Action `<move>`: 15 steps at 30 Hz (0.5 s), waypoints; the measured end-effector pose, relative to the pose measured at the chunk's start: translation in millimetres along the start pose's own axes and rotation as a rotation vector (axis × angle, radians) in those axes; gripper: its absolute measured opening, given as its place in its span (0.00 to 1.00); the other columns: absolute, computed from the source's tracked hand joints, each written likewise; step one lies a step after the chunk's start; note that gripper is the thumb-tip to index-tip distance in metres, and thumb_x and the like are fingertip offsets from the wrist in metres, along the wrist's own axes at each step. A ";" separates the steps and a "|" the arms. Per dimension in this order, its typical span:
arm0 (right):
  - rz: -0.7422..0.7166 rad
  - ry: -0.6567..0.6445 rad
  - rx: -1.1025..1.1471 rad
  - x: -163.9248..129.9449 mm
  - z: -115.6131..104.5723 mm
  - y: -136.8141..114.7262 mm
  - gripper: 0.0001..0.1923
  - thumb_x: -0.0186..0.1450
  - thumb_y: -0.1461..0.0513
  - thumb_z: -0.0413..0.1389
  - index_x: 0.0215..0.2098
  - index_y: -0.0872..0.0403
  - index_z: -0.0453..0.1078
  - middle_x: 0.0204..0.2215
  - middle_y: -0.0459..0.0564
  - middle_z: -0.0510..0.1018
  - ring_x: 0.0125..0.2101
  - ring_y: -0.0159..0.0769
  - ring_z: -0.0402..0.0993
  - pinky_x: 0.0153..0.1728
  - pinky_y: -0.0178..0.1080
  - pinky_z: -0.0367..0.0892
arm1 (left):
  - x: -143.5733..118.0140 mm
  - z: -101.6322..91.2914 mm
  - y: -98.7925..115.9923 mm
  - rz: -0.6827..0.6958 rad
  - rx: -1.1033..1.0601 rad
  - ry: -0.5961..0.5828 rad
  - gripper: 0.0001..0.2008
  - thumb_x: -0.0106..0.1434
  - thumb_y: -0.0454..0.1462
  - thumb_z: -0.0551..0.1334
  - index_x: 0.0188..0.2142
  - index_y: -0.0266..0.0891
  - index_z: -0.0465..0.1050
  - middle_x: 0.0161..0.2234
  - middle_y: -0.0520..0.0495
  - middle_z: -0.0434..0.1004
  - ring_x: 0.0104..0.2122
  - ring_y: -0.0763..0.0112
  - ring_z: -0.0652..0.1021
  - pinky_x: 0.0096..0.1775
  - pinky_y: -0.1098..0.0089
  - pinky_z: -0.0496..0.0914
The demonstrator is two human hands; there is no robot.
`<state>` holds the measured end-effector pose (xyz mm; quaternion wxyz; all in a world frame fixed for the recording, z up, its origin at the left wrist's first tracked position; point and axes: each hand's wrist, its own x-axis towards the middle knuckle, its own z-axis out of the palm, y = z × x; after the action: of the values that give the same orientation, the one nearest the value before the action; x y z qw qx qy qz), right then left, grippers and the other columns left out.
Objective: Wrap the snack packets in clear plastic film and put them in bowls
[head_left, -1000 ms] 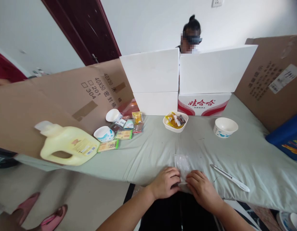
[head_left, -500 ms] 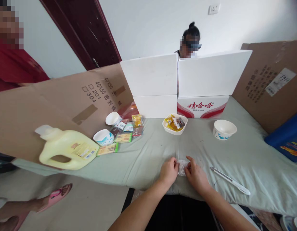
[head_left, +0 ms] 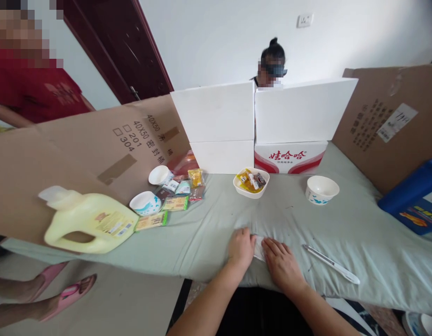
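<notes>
cloth (head_left: 208,228) runs bare around both hands, near its front edge, walled by cardboard (head_left: 79,158) and white boxes (head_left: 216,112). four bowls show: two at left, one (head_left: 251,182) holding packets, one (head_left: 322,189) without. left hand (head_left: 241,247) and right hand (head_left: 280,263) press flat, fingers together, on a small clear bag (head_left: 258,247), seemingly folded. one pen (head_left: 330,263) lies just right.
</notes>
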<state>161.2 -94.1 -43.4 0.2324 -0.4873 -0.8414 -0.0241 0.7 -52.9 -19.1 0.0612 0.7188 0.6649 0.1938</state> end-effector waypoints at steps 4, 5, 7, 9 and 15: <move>0.011 0.014 -0.001 -0.4 1.5 -1.9 0.19 0.66 0.69 0.47 0.54 0.55 0.67 0.52 0.55 0.74 0.52 0.42 0.67 0.51 0.46 0.61 | -4.0 -8.1 -12.2 0.181 -0.066 0.121 0.09 0.65 0.30 0.53 0.36 0.38 0.71 0.34 0.42 0.73 0.37 0.60 0.75 0.40 0.60 0.70; 0.013 0.010 -0.001 1.1 0.3 -2.5 0.19 0.66 0.69 0.48 0.54 0.55 0.67 0.51 0.55 0.74 0.52 0.42 0.67 0.51 0.46 0.61 | -6.8 -9.7 -13.1 0.299 -0.109 0.114 0.09 0.65 0.30 0.52 0.36 0.38 0.71 0.35 0.42 0.73 0.38 0.61 0.74 0.42 0.60 0.70; 0.027 -0.016 0.012 6.2 -4.8 -3.4 0.19 0.65 0.70 0.49 0.53 0.54 0.68 0.50 0.54 0.75 0.50 0.41 0.68 0.50 0.45 0.62 | -12.5 -11.9 -12.2 0.498 -0.185 0.048 0.08 0.64 0.31 0.54 0.38 0.40 0.71 0.38 0.44 0.74 0.41 0.61 0.74 0.45 0.59 0.70; 0.071 -0.052 0.043 13.7 -13.1 -4.0 0.17 0.64 0.69 0.51 0.50 0.52 0.70 0.48 0.52 0.76 0.48 0.40 0.69 0.48 0.44 0.63 | -16.1 -12.7 -9.9 0.550 -0.221 -0.023 0.08 0.62 0.31 0.57 0.40 0.41 0.71 0.41 0.44 0.74 0.44 0.60 0.73 0.48 0.57 0.70; 0.008 -0.145 0.148 29.9 -26.9 -6.7 0.07 0.62 0.64 0.58 0.40 0.52 0.72 0.42 0.48 0.76 0.46 0.39 0.69 0.47 0.40 0.64 | -14.4 -2.8 -19.4 0.441 -0.430 -0.005 0.13 0.63 0.31 0.53 0.47 0.41 0.66 0.41 0.44 0.75 0.43 0.62 0.75 0.46 0.58 0.71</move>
<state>153.0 -80.7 -5.8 0.2061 -0.4726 -0.8536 0.0743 -19.0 -65.4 -26.0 0.1701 0.8166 0.4365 0.3371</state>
